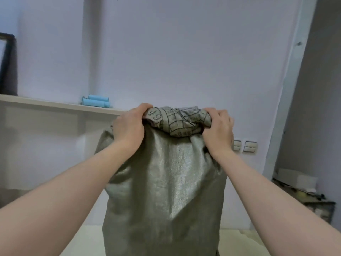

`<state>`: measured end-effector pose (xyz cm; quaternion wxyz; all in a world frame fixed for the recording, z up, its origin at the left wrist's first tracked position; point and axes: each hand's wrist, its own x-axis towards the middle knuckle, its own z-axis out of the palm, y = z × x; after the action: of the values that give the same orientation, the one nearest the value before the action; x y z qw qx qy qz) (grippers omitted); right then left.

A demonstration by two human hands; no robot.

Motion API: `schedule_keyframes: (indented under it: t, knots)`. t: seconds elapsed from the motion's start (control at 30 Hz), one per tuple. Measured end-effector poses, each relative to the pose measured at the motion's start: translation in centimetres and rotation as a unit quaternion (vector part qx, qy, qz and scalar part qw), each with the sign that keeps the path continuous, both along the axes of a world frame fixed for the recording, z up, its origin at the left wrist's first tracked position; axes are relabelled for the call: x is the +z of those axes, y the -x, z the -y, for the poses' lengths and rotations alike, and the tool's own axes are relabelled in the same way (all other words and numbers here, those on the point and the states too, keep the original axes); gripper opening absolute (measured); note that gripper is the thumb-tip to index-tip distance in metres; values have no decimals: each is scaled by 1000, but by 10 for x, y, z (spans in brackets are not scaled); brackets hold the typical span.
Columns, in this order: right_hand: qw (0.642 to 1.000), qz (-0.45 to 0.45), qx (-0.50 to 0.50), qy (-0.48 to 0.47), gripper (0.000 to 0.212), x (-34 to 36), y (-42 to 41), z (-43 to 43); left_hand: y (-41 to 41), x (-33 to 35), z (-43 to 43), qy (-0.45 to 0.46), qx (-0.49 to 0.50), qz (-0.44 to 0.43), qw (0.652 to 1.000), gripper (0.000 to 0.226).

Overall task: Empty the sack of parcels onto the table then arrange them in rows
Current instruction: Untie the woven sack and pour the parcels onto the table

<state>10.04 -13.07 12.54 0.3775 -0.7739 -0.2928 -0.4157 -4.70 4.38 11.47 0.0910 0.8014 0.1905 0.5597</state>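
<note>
A tall grey-green woven sack (166,182) hangs upright in front of me, its lower end out of frame over the pale table (238,241). Its top end is bunched and shows a printed grid and the number 49. My left hand (128,126) grips the left side of that bunched top. My right hand (217,129) grips the right side. Both arms reach up and forward. No parcels are visible; whatever is inside the sack is hidden.
A white shelf (55,105) runs along the left wall with light blue rolls (96,101) on it and a dark frame (8,65) at its far left. Wall switches (245,145) sit behind the sack. Cluttered boxes (302,183) stand at the right.
</note>
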Motion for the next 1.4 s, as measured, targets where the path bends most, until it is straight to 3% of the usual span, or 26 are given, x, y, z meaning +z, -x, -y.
schedule_keyframes:
  t: [0.07,0.13,0.2,0.27,0.33,0.47,0.53,0.6,0.7,0.77,0.87,0.93,1.0,1.1,1.17,1.27,1.33,1.4]
  knots:
    - [997,-41,-21,55,62,-4,-12,3,-7,-13,-2,-6,37,-103,994,50]
    - [997,-54,-6,50,61,-16,-14,6,-19,-31,-11,7,32,-146,989,49]
    - [997,-61,6,40,59,-34,-13,7,-26,-46,-24,91,-79,-207,971,47]
    - [997,-75,3,30,55,-47,-16,4,-24,-52,-30,208,-241,-299,900,55]
    - [996,-80,-4,39,49,-50,-19,0,-23,-47,-33,261,-288,-326,862,79]
    - [989,-66,25,131,49,-49,-12,-6,-30,-53,-30,198,-220,-314,902,84]
    - [978,-86,69,179,48,-47,-8,-4,-33,-60,-25,189,-207,-311,908,76]
    - [949,-172,157,213,54,-40,-5,2,-33,-63,-23,200,-193,-294,914,76]
    - [893,-289,255,231,64,-21,-2,21,-33,-65,-28,212,-201,-292,910,112]
    - [889,-287,245,258,67,-11,-4,31,-30,-65,-27,174,-188,-328,910,113]
    - [887,-253,126,366,92,-9,-4,29,-30,-67,-25,152,-180,-347,908,92]
    - [884,-226,62,404,89,-21,2,18,-32,-74,-26,148,-161,-319,922,75]
    - [902,-220,89,359,74,-35,9,7,-31,-79,-27,139,-122,-267,946,58]
    - [957,-170,86,220,49,-39,13,-4,-26,-62,-18,122,-40,-171,977,53]
    - [987,-107,64,99,48,-27,13,-8,-22,-36,-8,101,-26,-94,990,53]
    - [998,17,57,-7,52,-19,9,-5,-24,-18,0,47,-21,-1,999,59]
    - [998,18,55,22,54,-21,1,-4,-28,-24,-1,31,-7,-43,999,61]
    - [993,-38,34,105,53,-33,-9,-5,-34,-39,-7,49,-2,-145,988,60]
